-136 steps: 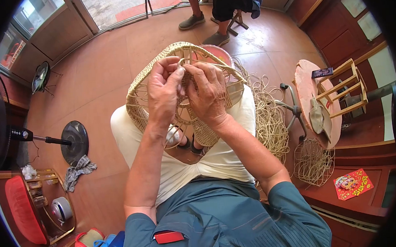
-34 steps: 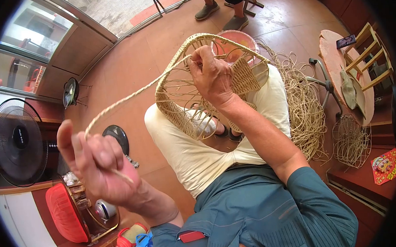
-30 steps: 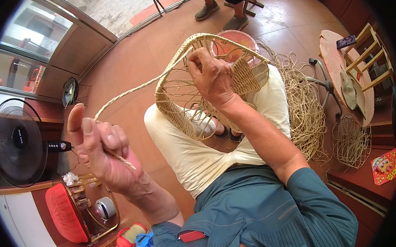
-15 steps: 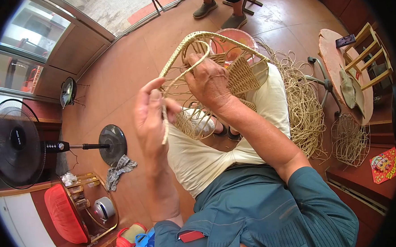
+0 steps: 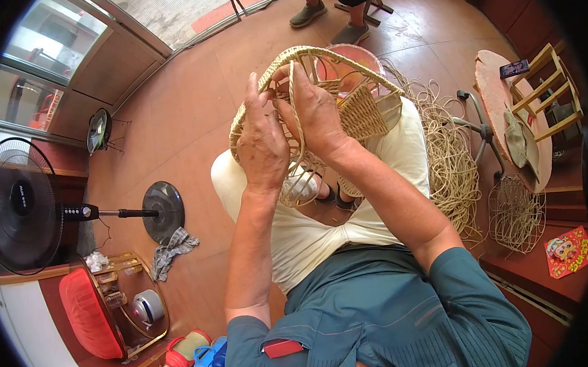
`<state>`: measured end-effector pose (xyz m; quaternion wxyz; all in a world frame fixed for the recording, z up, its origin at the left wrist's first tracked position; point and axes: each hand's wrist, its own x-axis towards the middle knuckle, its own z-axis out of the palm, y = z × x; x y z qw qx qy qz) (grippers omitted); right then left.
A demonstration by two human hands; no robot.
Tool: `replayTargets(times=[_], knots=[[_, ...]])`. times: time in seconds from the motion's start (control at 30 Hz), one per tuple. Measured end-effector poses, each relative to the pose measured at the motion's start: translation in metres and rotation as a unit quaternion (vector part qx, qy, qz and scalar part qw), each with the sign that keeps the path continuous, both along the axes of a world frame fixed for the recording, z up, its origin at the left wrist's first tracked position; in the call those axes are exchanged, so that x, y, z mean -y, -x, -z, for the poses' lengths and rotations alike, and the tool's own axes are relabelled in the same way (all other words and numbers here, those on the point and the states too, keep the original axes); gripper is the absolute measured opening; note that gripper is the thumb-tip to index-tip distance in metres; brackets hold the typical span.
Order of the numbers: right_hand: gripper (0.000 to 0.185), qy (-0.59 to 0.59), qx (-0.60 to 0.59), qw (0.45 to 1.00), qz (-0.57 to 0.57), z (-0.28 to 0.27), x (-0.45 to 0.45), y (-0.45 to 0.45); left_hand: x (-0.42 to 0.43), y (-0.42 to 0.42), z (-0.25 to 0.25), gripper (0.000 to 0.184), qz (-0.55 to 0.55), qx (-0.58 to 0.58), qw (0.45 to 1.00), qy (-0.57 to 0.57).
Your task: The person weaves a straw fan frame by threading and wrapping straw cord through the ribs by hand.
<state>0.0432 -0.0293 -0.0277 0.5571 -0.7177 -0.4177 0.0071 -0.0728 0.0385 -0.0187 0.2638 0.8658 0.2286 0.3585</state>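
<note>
Partly open wickerwork [image 5: 362, 115]: upper centre of the frame, over cream trousers [image 5: 403, 168]; tan, curved wrapped rim, dense weave at right, bare ribs lower down.
Left hand [image 5: 263, 145]: fingers loosely parted; hold unclear.
Right hand [image 5: 318, 119]: fingers bent, tips hidden; cannot tell their grip.
Twisted strand [image 5: 293, 90]: pale, upright, crossing the right hand.

The woven frame [image 5: 360, 115] looks rough, matt and fibrous, the fan base [image 5: 164, 209] smooth, glossy plastic.

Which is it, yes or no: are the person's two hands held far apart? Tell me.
No, the left hand and right hand are close together at the woven frame.
</note>
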Motion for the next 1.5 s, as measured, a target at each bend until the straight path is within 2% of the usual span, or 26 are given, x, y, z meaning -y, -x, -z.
replayTargets(times=[0.13,0.23,0.33,0.43,0.53,0.7,0.8,0.87,1.0,1.03,1.1,1.13,1.17,1.2,1.23,1.3,1.37,1.5], knots=[[0.033,0.006,-0.054,0.998,-0.041,-0.008,0.000,-0.010,0.002,-0.009,0.007,0.069,-0.055,-0.047,0.993,-0.092],[0.033,-0.004,-0.078,0.995,-0.056,-0.005,0.000,-0.015,0.000,-0.014,0.000,0.066,-0.096,-0.116,0.988,-0.011],[0.035,-0.001,-0.086,0.994,-0.066,-0.005,0.004,-0.017,-0.008,-0.019,0.010,0.056,-0.091,0.018,0.975,-0.203],[0.037,-0.010,-0.094,0.993,-0.070,-0.006,0.006,-0.017,-0.004,-0.012,0.003,0.040,-0.133,0.044,0.988,-0.069],[0.037,-0.024,-0.069,0.995,-0.066,-0.002,0.006,-0.014,-0.003,-0.008,-0.019,0.029,-0.101,0.131,0.975,0.147],[0.030,-0.031,-0.058,0.995,-0.070,-0.006,0.014,-0.008,0.028,0.010,-0.035,0.029,-0.052,0.095,0.982,0.157],[0.022,-0.081,-0.017,0.994,-0.078,0.001,0.019,-0.006,0.055,0.029,-0.048,0.035,-0.006,0.016,0.997,0.079],[0.016,-0.108,0.025,0.991,-0.076,0.008,0.023,-0.006,0.084,0.037,-0.063,0.037,0.050,0.002,0.998,0.036],[0.013,-0.132,-0.019,0.988,-0.075,0.013,0.028,-0.007,0.121,0.060,-0.072,0.050,0.222,-0.033,0.974,-0.023],[0.011,-0.155,-0.010,0.986,-0.053,0.015,0.028,-0.007,0.126,0.061,-0.078,0.052,0.292,-0.011,0.956,-0.031],[0.009,-0.163,-0.007,0.986,-0.031,0.014,0.033,-0.013,0.124,0.064,-0.079,0.050,0.365,0.055,0.927,0.075],[0.009,-0.166,-0.006,0.986,-0.020,0.013,0.037,-0.017,0.119,0.064,-0.082,0.047,0.365,0.070,0.919,0.133],[0.010,-0.111,-0.004,0.994,-0.001,0.010,0.043,-0.021,0.111,0.062,-0.087,0.044,0.307,0.075,0.929,0.194],[0.010,-0.114,-0.016,0.993,-0.010,0.011,0.047,-0.023,0.101,0.058,-0.091,0.042,0.212,0.072,0.944,0.241],[0.010,-0.117,-0.026,0.993,-0.020,0.011,0.049,-0.026,0.089,0.045,-0.089,0.039,0.125,0.055,0.968,0.213],[0.010,-0.113,-0.037,0.992,-0.030,0.006,0.053,-0.028,0.050,0.015,-0.052,0.028,0.012,0.032,0.997,0.070],[0.010,-0.102,-0.044,0.993,-0.025,0.001,0.056,-0.032,0.017,-0.008,-0.008,0.019,0.001,0.081,0.996,-0.026],[0.011,-0.083,0.000,0.996,-0.020,0.001,0.060,-0.043,0.002,-0.025,-0.007,0.011,0.000,0.032,0.996,-0.087]])
